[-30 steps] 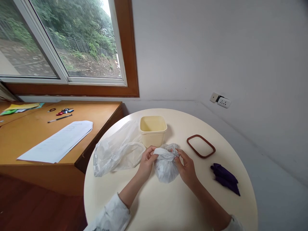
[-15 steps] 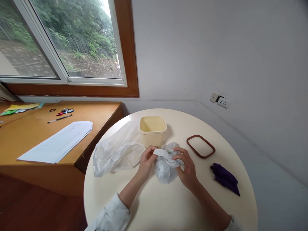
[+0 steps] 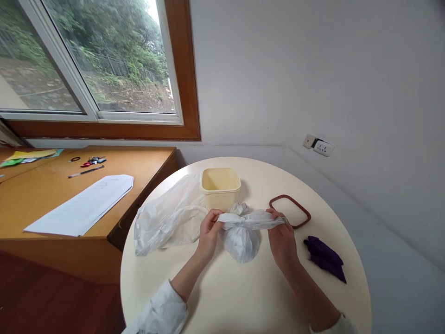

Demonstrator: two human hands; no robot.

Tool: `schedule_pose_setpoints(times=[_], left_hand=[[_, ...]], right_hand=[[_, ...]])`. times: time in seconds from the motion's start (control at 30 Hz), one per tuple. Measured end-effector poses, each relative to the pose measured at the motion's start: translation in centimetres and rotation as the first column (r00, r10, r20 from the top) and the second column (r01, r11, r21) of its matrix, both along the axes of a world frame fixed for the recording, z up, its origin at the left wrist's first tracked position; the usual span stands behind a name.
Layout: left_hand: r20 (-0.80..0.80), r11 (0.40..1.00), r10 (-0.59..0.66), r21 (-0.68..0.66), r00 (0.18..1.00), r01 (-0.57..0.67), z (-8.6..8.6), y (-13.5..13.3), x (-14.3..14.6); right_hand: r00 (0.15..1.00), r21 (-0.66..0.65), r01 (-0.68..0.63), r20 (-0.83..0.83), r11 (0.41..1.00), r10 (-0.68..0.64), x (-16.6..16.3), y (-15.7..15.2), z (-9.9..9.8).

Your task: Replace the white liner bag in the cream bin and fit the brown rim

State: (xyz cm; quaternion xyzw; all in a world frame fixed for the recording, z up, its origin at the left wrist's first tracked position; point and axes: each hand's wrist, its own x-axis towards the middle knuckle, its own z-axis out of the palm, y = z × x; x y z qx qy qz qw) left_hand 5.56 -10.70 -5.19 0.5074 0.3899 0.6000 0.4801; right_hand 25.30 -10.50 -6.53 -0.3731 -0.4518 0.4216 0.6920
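A white plastic bag (image 3: 240, 243) rests bunched up on the round table, its body rounded below and its top stretched sideways. My left hand (image 3: 209, 234) pinches one end of the bag's top. The other end is gripped by my right hand (image 3: 282, 239), so the twisted plastic runs taut between the two. What the bag contains, if anything, cannot be made out. Just behind it stands a cream-coloured square tub (image 3: 220, 185) without a lid, its lower front partly covered by the bag.
Left of the tub lies a clear plastic bag (image 3: 174, 215). On the right of the round table (image 3: 222, 297) are a brown rounded frame (image 3: 308, 214) and a crumpled purple cloth (image 3: 325, 259). A wooden desk (image 3: 149, 162) with paper sheets (image 3: 85, 204) and a pen (image 3: 85, 171) adjoins on the left.
My right hand has moved to the right, drawing one end of the white bag's top out with it. The bag's neck is now pulled into a straight band. My left hand has barely shifted.
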Motion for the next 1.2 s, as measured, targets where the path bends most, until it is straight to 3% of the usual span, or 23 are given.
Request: schedule_pose_setpoints(times=[0.17,0.27,0.37,0.47,0.53,0.8,0.93,1.2], left_hand=[[0.005,0.997,-0.021,0.069,1.000,0.021,0.3,-0.1,0.3],[-0.011,0.996,-0.012,0.089,1.000,0.013,0.6,-0.3,0.4],[-0.020,0.997,0.005,0.079,1.000,-0.004,0.6,-0.4,0.5],[0.013,0.998,-0.016,0.060,1.000,0.016,0.4,-0.3,0.4],[0.056,0.998,-0.036,0.052,0.998,0.033,0.1,-0.2,0.4],[0.074,0.997,-0.026,0.075,0.997,0.020,-0.1,-0.1,0.2],[0.086,0.995,-0.049,0.086,0.995,0.042,0.2,-0.2,0.3],[-0.026,0.998,0.048,0.044,0.999,-0.047,0.2,-0.3,0.4]], right_hand=[[0.964,0.006,0.228,0.140,0.974,-0.226,0.2,-0.2,-0.2],[0.904,0.203,0.324,0.219,0.924,-0.366,-0.1,-1.0,0.4],[0.796,0.437,0.175,0.464,0.882,-0.388,-0.7,-2.0,1.1],[0.553,0.470,-0.028,0.743,0.882,-0.378,-1.5,-2.3,1.4],[0.464,0.492,-0.045,0.781,0.869,-0.418,-1.8,-2.1,1.3],[0.520,0.532,0.123,0.684,0.838,-0.511,-1.0,-1.3,1.1],[0.507,0.538,0.197,0.660,0.820,-0.555,-0.3,-1.2,1.4],[0.530,0.440,0.370,0.623,0.818,-0.575,1.5,-0.2,1.2]])
